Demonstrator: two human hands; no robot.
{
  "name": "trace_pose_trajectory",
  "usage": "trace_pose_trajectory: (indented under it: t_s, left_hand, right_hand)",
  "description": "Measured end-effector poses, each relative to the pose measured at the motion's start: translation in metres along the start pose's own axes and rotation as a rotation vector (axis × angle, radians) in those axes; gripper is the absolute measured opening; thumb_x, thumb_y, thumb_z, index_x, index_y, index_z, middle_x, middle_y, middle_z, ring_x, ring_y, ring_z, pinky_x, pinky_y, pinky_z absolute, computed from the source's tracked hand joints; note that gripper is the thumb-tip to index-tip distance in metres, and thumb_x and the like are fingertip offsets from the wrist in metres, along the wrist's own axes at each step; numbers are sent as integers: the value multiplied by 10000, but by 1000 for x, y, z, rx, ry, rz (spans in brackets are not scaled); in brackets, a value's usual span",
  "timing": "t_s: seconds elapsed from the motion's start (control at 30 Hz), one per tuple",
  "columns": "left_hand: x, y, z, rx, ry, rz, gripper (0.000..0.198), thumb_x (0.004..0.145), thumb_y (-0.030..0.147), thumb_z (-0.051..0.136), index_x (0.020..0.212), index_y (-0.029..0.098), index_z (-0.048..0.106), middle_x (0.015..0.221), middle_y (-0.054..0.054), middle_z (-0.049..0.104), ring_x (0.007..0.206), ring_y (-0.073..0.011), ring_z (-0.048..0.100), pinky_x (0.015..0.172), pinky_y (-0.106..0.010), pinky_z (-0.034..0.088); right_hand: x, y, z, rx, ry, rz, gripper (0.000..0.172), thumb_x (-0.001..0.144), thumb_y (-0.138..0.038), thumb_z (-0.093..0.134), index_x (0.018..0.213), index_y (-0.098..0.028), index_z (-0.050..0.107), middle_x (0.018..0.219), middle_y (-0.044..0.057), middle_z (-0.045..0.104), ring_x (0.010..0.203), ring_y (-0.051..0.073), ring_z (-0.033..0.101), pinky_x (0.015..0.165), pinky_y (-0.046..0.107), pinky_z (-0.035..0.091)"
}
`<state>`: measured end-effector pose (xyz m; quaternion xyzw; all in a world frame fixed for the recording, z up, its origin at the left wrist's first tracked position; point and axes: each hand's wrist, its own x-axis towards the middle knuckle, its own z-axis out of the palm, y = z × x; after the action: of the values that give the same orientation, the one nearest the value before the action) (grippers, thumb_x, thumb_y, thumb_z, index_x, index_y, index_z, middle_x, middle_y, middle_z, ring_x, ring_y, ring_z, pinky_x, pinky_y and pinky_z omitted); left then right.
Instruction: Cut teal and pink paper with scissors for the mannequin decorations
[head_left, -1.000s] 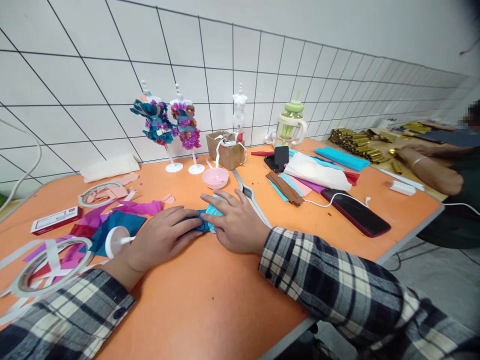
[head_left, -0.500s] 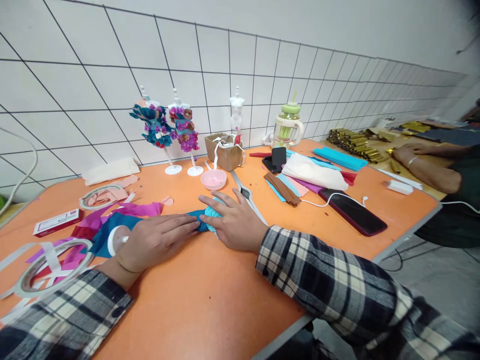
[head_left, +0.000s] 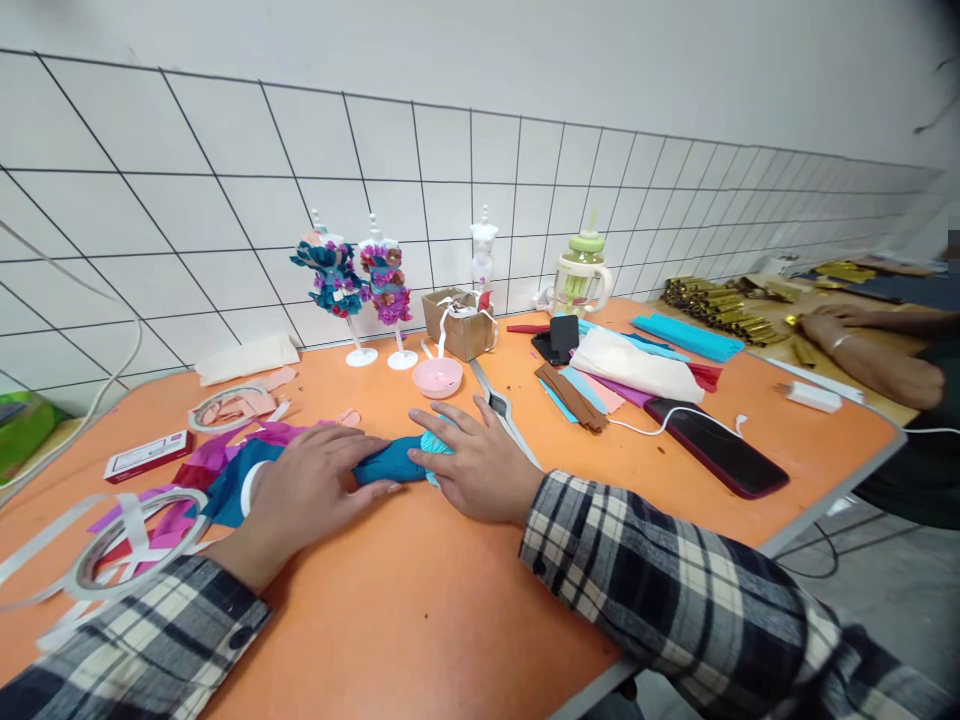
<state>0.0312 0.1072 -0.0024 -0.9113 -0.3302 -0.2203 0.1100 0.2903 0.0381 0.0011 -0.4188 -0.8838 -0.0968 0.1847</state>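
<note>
A small dress form (head_left: 401,459) lies on its side on the orange table, wrapped in dark teal crepe paper with pleated light blue paper at its right end. Its white round base (head_left: 251,488) shows partly behind my left wrist. My left hand (head_left: 319,490) curls over the lower part, thumb on the near side. With fingers fanned out, my right hand (head_left: 484,465) holds the light blue end, which it partly covers. Scissors (head_left: 501,405) lie just beyond my right hand. Teal and magenta crepe paper scraps (head_left: 240,465) lie behind my left hand.
Rolls of tape (head_left: 90,570) and a red-and-white box (head_left: 148,456) lie on the left. Two decorated dress forms (head_left: 387,280), a pink bowl (head_left: 437,377), a cardboard box (head_left: 461,335) and a bottle (head_left: 581,275) stand behind. A phone (head_left: 716,445) lies right; another person's arm (head_left: 877,355) rests beyond.
My left hand has slid left along the dress form, so more teal paper shows between my hands. The right hand stays on the light blue end. The view has tilted up slightly.
</note>
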Motion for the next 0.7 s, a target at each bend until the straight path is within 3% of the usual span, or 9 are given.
trace_pose_trajectory:
  t_s: [0.1,0.2,0.33,0.5,0.63,0.7]
  left_hand:
    - [0,1,1,36,-30,-51,482,881,645,604,1082,246,784,1017,-131,829,1038,-411,736,960,-615,497]
    - [-2,3,-1,47,23,-17,466,874,603,644,1136,239,771,1109,-146,813,1111,-428,708,1009,-640,454]
    - [-1,15,-3,39,51,68,638,848,596,696,1352,208,656,1306,-165,738,1238,-431,636,1059,-608,437]
    - [4,30,2,60,-52,114,544,912,557,638,1343,226,668,1268,-116,764,1206,-400,649,1122,-654,327]
    - [6,24,6,117,-6,157,421,955,451,605,1294,225,710,1288,-139,749,1220,-394,642,1104,-615,362]
    - [5,19,7,130,19,152,458,950,453,608,1335,216,683,1318,-164,726,1228,-390,638,1084,-577,405]
  right_hand:
    - [0,1,-2,23,10,-9,362,947,-216,530,1274,-242,681,1635,82,371,1484,324,328,1170,714,186]
    - [-1,3,-2,110,84,32,355,936,-288,568,1271,-260,680,1627,72,388,1493,308,320,1195,682,138]
    - [-1,8,2,271,266,158,491,926,-362,589,1399,-233,590,1584,116,439,1474,277,360,1211,579,206]
    - [1,12,11,360,374,231,384,920,-324,591,1277,-215,680,1513,130,509,1415,285,427,1175,529,290]
    - [2,14,15,357,417,234,348,905,-290,608,1236,-225,697,1485,114,535,1398,288,443,1172,514,282]
    - [4,18,16,363,454,304,384,906,-282,606,1280,-218,661,1476,110,542,1381,272,456,1166,474,296]
